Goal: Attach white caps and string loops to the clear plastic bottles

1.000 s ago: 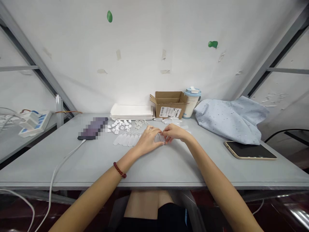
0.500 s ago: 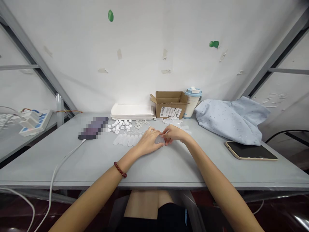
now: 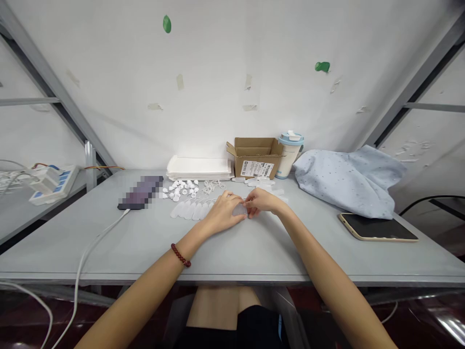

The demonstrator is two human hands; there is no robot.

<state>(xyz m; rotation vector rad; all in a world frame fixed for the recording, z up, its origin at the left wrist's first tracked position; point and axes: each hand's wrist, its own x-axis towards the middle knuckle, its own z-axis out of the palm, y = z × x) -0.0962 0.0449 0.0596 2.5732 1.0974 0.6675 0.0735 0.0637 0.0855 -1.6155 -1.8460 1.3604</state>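
My left hand [image 3: 227,212] is closed around a small translucent plastic piece [image 3: 240,209], its thumb along the near edge. My right hand [image 3: 258,201] pinches at the right end of that same piece, fingertips curled and partly hidden. To the left of my hands lies a row of several flat translucent plastic pieces [image 3: 189,209], overlapping one another; my left hand covers the row's right end. Small white plastic caps [image 3: 179,188] are scattered behind the row. Beside them is a little heap of thin whitish parts [image 3: 212,186]. More clear plastic pieces [image 3: 260,182] lie behind my right hand.
At the back stand a stack of white sheets [image 3: 199,168], an open cardboard box [image 3: 257,167] and a lidded cup [image 3: 288,157]. A pale blue cloth [image 3: 345,177] and a phone [image 3: 378,227] lie right. Left are a pixelated device [image 3: 140,193], its white cable [image 3: 87,252] and a power strip [image 3: 54,186].
Both hands stay in nearly the same place around the translucent piece. Only slight finger movement shows; everything else on the table is unchanged.
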